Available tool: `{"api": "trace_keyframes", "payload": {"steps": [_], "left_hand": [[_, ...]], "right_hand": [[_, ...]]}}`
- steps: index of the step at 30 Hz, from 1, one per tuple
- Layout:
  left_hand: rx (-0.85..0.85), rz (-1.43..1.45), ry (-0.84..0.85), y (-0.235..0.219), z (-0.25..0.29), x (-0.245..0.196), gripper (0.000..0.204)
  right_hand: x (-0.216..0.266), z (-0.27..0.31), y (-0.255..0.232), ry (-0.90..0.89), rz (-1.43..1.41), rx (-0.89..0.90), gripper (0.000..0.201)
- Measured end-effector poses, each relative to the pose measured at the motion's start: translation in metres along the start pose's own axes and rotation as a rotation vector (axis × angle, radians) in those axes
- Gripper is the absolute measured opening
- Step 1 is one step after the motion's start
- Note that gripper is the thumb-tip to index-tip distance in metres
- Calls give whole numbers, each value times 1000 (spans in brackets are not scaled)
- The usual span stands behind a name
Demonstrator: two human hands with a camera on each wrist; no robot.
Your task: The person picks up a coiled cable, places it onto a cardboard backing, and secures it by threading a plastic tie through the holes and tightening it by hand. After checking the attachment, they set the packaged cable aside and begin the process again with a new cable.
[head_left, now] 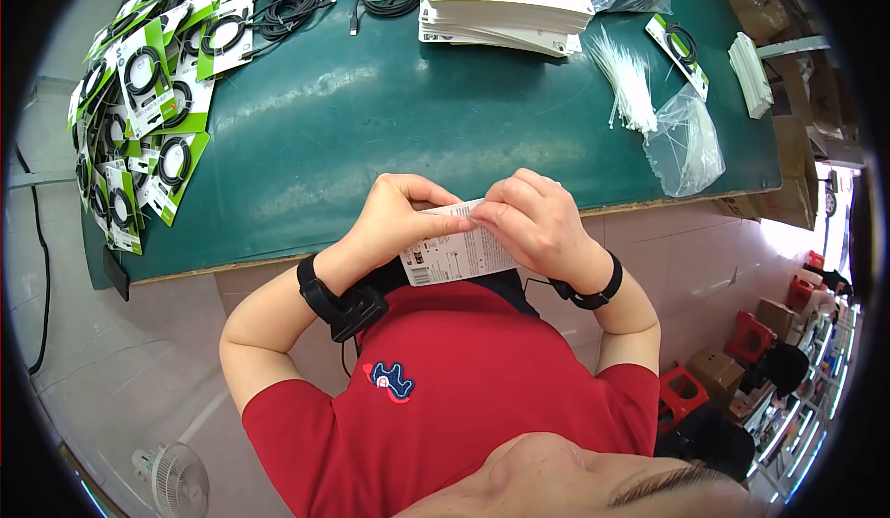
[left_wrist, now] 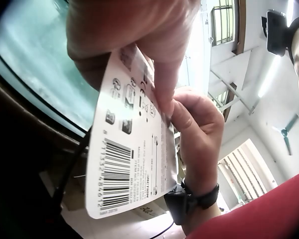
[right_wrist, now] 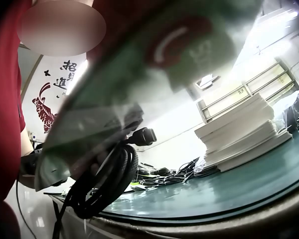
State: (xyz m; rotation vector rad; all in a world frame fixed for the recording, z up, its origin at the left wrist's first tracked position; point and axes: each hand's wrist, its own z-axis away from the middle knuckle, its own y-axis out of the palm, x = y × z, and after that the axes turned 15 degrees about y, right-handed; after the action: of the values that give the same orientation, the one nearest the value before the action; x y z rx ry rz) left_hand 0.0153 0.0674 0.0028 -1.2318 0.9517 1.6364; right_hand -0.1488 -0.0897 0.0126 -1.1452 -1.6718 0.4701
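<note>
Between the two hands, at the table's front edge, is a white packaging card (head_left: 464, 251), its printed back with barcode (left_wrist: 114, 172) facing the person. The left hand (head_left: 400, 214) grips it by the upper left, thumb across the printed side and fingers behind. On the upper edge, the right hand (head_left: 536, 221) pinches with thumb and curled fingers. Both thumbs nearly meet on the card in the left wrist view. A coiled black cable (right_wrist: 112, 179) with a plug end hangs at the card's green front side in the right wrist view; the card hides it from the head view.
Carded cables (head_left: 148, 82) pile up along the left of the green table (head_left: 371, 129). Loose black cables (head_left: 287, 4) and a stack of cards (head_left: 505, 4) lie at the back. White cable ties (head_left: 623, 82), a plastic bag (head_left: 688, 147) and one carded cable (head_left: 681, 50) are right.
</note>
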Motion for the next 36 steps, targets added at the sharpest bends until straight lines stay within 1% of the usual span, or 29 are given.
{"api": "trace_keyframes", "payload": {"steps": [4, 9, 13, 17, 21, 24, 25, 28, 29, 32, 33, 36], "left_hand": [[-2, 7, 35, 1, 2, 4, 26], [-30, -32, 36, 6, 3, 1, 25], [-26, -18, 29, 7, 4, -3, 24], [-12, -18, 11, 7, 6, -5, 23], [-12, -29, 43, 8, 8, -2, 22], [15, -360, 608, 6, 18, -1, 18], [25, -365, 604, 4, 22, -2, 18], [207, -701, 1228, 1, 34, -9, 18], [219, -697, 1224, 2, 37, -7, 18], [297, -709, 1370, 5, 44, 0, 18], [308, -702, 1362, 6, 45, 0, 18], [362, -723, 1384, 9, 48, -5, 14]], "right_hand": [[1, 2, -2, -4, 13, 16, 18], [5, 3, -8, 5, 58, 35, 19], [5, 5, -13, 5, 27, 13, 21], [3, 8, -17, 34, 63, -39, 23], [7, 7, -20, -5, 66, 6, 23], [10, 6, -33, 53, -236, -26, 20], [11, 6, -40, 60, -238, -34, 20], [12, 12, -65, 306, -666, 49, 17], [12, 13, -63, 315, -669, 42, 17], [4, 13, -49, 367, -615, 158, 14], [2, 14, -42, 379, -621, 152, 14], [-1, 13, -22, 241, -591, 325, 11]]}}
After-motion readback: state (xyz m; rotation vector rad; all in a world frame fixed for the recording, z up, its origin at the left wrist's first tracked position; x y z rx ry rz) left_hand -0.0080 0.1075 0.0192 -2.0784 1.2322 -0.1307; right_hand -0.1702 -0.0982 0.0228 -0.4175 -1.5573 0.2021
